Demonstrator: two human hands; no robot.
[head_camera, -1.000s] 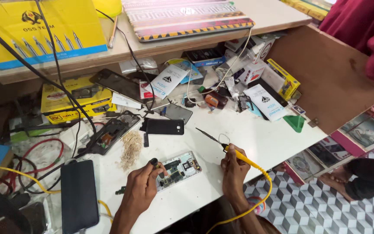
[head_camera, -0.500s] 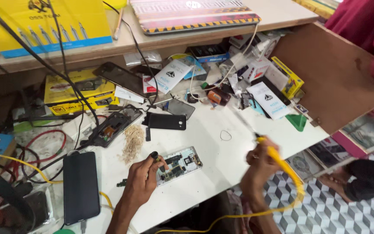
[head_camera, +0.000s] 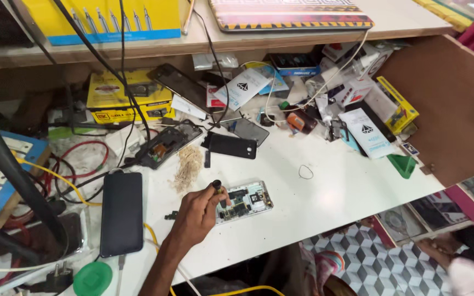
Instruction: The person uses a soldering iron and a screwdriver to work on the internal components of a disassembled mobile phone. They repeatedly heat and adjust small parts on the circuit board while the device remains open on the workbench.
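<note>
Several packages crowd the bench's far edge: a yellow box at left, white cards with a dark diamond emblem in the middle, a slim yellow carton at right, and a yellow sign with a blue strip on the shelf above. The left hand pinches a small black tool, with the opened phone touching its fingertips, just to its right.

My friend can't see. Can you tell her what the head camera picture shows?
A person's left hand holds a small black-handled tool over an opened phone with its circuit board showing, on a cluttered white workbench. A black phone lies face-down nearby.
</note>
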